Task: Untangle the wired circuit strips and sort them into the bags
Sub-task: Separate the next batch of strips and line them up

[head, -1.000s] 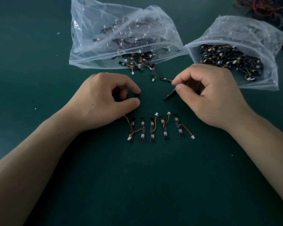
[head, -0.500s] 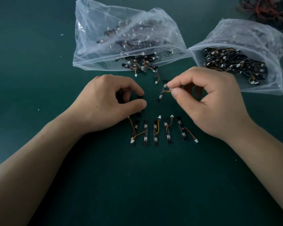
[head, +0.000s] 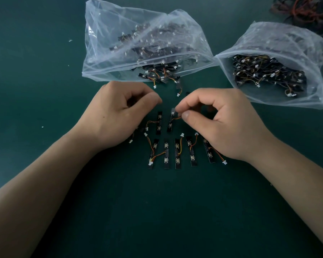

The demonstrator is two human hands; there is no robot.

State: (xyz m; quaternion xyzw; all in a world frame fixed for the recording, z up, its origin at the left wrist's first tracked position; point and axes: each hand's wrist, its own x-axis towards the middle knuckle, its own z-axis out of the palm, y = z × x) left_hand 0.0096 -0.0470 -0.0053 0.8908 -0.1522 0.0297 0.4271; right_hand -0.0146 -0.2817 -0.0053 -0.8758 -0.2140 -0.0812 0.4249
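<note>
- Step in hand, as I read it: a single strip is being laid out on the counter (head: 45, 94), starting a second row beyond the row of five strips (head: 177, 153). These have not yet been bagged.
- Right hand (head: 222, 123): thumb and forefinger pinch the far end of the held strip (head: 169, 121), where its orange wire begins. The other fingers are curled in.
- Held strip: its long axis runs roughly away from and toward the person, with the far end leaning slightly right. I cannot tell whether the near end touches the counter or hangs just above it.
- Left hand (head: 119, 116): fingers curled, thumb tip close to forefinger. I cannot tell whether it grips anything. A white connector (head: 131, 141) shows at its heel.
- A loose strip (head: 159, 122) lies just left of the held one, nearly parallel and apart from it.
- Next move, likely: lay the held strip flat alongside its neighbour, keeping its wire off the neighbour's loop so the two do not snag.
- Left bag (head: 101, 53) and right bag (head: 268, 34) lie beyond the hands with their mouths toward the person. Both already hold strips.
</note>
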